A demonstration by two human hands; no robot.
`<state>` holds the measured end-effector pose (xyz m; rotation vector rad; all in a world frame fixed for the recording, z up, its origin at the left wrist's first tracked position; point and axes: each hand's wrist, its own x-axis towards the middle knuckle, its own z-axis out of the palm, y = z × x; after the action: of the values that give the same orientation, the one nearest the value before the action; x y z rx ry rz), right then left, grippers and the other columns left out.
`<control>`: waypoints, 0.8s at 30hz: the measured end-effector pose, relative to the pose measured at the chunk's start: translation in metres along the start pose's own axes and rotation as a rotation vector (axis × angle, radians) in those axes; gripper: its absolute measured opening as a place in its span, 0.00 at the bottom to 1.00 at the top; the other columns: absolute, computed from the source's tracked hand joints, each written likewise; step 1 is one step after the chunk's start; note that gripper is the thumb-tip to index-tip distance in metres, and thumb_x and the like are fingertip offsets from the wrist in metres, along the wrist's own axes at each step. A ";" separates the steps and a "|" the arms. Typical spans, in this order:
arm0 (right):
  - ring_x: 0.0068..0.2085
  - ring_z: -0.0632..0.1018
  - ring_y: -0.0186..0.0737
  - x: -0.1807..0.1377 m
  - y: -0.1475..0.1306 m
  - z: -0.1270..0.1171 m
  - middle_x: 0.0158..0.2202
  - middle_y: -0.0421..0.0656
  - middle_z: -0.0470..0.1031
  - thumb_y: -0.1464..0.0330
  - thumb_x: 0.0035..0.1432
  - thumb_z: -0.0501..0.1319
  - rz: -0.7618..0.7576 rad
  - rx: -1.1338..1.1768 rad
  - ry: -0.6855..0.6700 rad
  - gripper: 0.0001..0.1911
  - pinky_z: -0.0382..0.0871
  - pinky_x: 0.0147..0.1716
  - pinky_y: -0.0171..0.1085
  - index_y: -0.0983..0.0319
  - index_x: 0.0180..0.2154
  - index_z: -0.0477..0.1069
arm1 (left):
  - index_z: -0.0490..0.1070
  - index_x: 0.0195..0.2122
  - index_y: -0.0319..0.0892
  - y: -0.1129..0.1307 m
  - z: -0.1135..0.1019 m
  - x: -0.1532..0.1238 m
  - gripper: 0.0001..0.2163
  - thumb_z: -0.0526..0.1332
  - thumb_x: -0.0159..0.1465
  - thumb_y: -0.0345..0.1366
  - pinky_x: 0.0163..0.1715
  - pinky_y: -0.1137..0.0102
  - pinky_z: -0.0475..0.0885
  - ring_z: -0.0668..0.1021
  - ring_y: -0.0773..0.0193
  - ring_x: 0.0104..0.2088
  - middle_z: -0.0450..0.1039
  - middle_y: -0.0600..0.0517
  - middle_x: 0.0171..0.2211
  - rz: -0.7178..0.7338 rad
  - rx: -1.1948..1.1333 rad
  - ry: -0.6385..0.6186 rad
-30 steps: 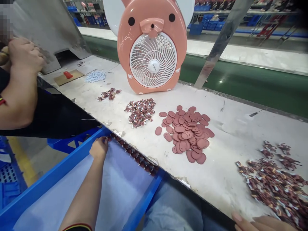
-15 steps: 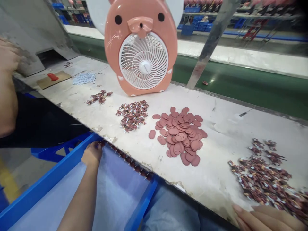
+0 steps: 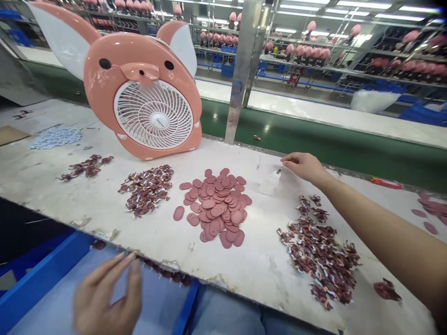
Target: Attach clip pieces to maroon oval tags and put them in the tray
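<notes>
My left hand [image 3: 108, 295], slightly blurred, hovers over the blue bin [image 3: 45, 272] with its fingers apart and nothing in them. Reaching across the table, my right hand [image 3: 302, 165] has thumb and fingertips pinched at a small thin tool with a dark flat tip [image 3: 279, 171]; its other end is hidden by the fingers. The tool lies over a clear, shiny patch. Flat reddish-brown oval pieces [image 3: 218, 204] lie heaped between my hands. Under my right forearm spreads a pile of small brown-and-white parts [image 3: 321, 260]. A row of brown pieces [image 3: 167, 274] lines the bin by the table edge.
A pink pig-shaped fan [image 3: 146, 93] stands at the back left. Nearby are another pile of brown parts [image 3: 146, 188], a smaller cluster [image 3: 87, 167] and pale blue pieces [image 3: 57, 137]. A metal post [image 3: 240, 70] rises behind the table, beside a green surface [image 3: 314, 144].
My left hand has come off the row at the bin's edge and drawn back toward me. My right hand has moved from the near right pile to the tool at the back. The view has swung right.
</notes>
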<state>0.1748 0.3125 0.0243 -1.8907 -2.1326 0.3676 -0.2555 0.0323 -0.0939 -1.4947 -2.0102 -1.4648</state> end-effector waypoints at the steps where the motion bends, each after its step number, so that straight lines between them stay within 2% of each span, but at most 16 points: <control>1: 0.42 0.76 0.41 0.006 0.000 0.004 0.44 0.45 0.74 0.62 0.66 0.57 -0.031 0.029 -0.046 0.13 0.73 0.43 0.44 0.63 0.46 0.70 | 0.75 0.41 0.46 0.021 0.006 0.002 0.15 0.69 0.51 0.30 0.51 0.53 0.65 0.75 0.51 0.41 0.74 0.47 0.41 0.127 0.039 -0.029; 2: 0.45 0.76 0.42 0.008 -0.001 0.007 0.47 0.46 0.73 0.62 0.66 0.58 -0.081 0.061 -0.099 0.13 0.72 0.46 0.47 0.62 0.48 0.70 | 0.75 0.43 0.44 0.039 0.011 0.007 0.14 0.67 0.55 0.29 0.51 0.54 0.65 0.76 0.51 0.43 0.74 0.45 0.43 0.154 0.078 -0.111; 4: 0.53 0.72 0.47 0.003 -0.002 0.010 0.54 0.47 0.69 0.64 0.64 0.60 -0.210 0.124 -0.223 0.16 0.66 0.53 0.52 0.61 0.52 0.68 | 0.75 0.43 0.43 0.064 0.019 0.022 0.10 0.63 0.60 0.32 0.50 0.56 0.65 0.76 0.52 0.45 0.75 0.44 0.43 0.140 0.143 -0.193; 7: 0.58 0.66 0.53 -0.014 -0.002 0.011 0.58 0.48 0.65 0.64 0.56 0.66 -0.359 0.201 -0.386 0.28 0.59 0.57 0.56 0.59 0.57 0.64 | 0.75 0.46 0.46 0.081 0.026 0.046 0.11 0.60 0.63 0.39 0.45 0.57 0.65 0.75 0.51 0.44 0.75 0.46 0.43 0.141 0.293 -0.344; 9: 0.59 0.65 0.56 -0.024 -0.004 0.016 0.58 0.50 0.65 0.62 0.49 0.70 -0.391 0.249 -0.413 0.35 0.56 0.58 0.58 0.59 0.58 0.63 | 0.74 0.48 0.49 0.085 0.031 0.060 0.13 0.59 0.63 0.43 0.42 0.58 0.64 0.74 0.51 0.45 0.75 0.48 0.45 0.150 0.367 -0.479; 10: 0.60 0.64 0.57 -0.028 -0.006 0.021 0.59 0.50 0.64 0.60 0.48 0.70 -0.392 0.276 -0.400 0.36 0.54 0.60 0.58 0.58 0.57 0.64 | 0.75 0.48 0.49 0.087 0.035 0.066 0.14 0.59 0.63 0.44 0.41 0.59 0.64 0.73 0.51 0.45 0.75 0.49 0.45 0.137 0.385 -0.539; 13: 0.58 0.66 0.57 -0.031 -0.015 0.033 0.56 0.48 0.68 0.55 0.50 0.67 -0.359 0.378 -0.342 0.26 0.56 0.60 0.54 0.58 0.49 0.71 | 0.76 0.45 0.49 0.093 0.046 0.079 0.13 0.57 0.64 0.44 0.36 0.61 0.62 0.74 0.51 0.42 0.76 0.50 0.41 0.073 0.359 -0.615; 16: 0.51 0.73 0.54 -0.032 -0.026 0.028 0.48 0.47 0.74 0.56 0.51 0.64 -0.289 0.505 -0.319 0.19 0.65 0.53 0.51 0.59 0.43 0.72 | 0.77 0.40 0.46 0.100 0.047 0.083 0.12 0.55 0.66 0.43 0.33 0.63 0.62 0.74 0.54 0.39 0.75 0.49 0.39 0.019 0.284 -0.557; 18: 0.46 0.75 0.52 -0.039 -0.035 0.012 0.43 0.46 0.76 0.58 0.51 0.64 -0.233 0.586 -0.283 0.16 0.69 0.48 0.49 0.60 0.40 0.71 | 0.75 0.35 0.43 0.109 0.039 0.080 0.13 0.53 0.67 0.42 0.32 0.66 0.64 0.75 0.58 0.38 0.74 0.49 0.38 -0.012 0.218 -0.501; 20: 0.38 0.76 0.46 -0.058 -0.045 -0.008 0.37 0.44 0.74 0.60 0.53 0.63 -0.174 0.676 -0.225 0.13 0.71 0.40 0.44 0.60 0.38 0.68 | 0.70 0.28 0.43 0.124 0.026 0.071 0.15 0.51 0.68 0.41 0.31 0.70 0.66 0.75 0.62 0.35 0.73 0.50 0.33 -0.055 0.071 -0.495; 22: 0.28 0.73 0.38 -0.089 -0.056 -0.024 0.30 0.39 0.70 0.61 0.55 0.62 -0.115 0.775 -0.186 0.12 0.69 0.28 0.38 0.59 0.38 0.65 | 0.65 0.23 0.43 0.146 0.014 0.057 0.16 0.51 0.68 0.40 0.29 0.72 0.67 0.74 0.64 0.31 0.69 0.53 0.27 -0.127 -0.191 -0.577; 24: 0.24 0.69 0.34 -0.129 -0.068 -0.030 0.26 0.36 0.67 0.60 0.52 0.65 -0.070 0.858 -0.204 0.15 0.64 0.21 0.34 0.59 0.38 0.64 | 0.64 0.23 0.44 0.172 0.006 0.040 0.15 0.52 0.68 0.38 0.31 0.73 0.67 0.73 0.65 0.29 0.67 0.54 0.25 -0.201 -0.481 -0.708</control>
<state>0.1370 0.1772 0.0724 -1.3027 -1.6994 1.2587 -0.1298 0.0564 0.0277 -2.3322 -2.3354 -1.7623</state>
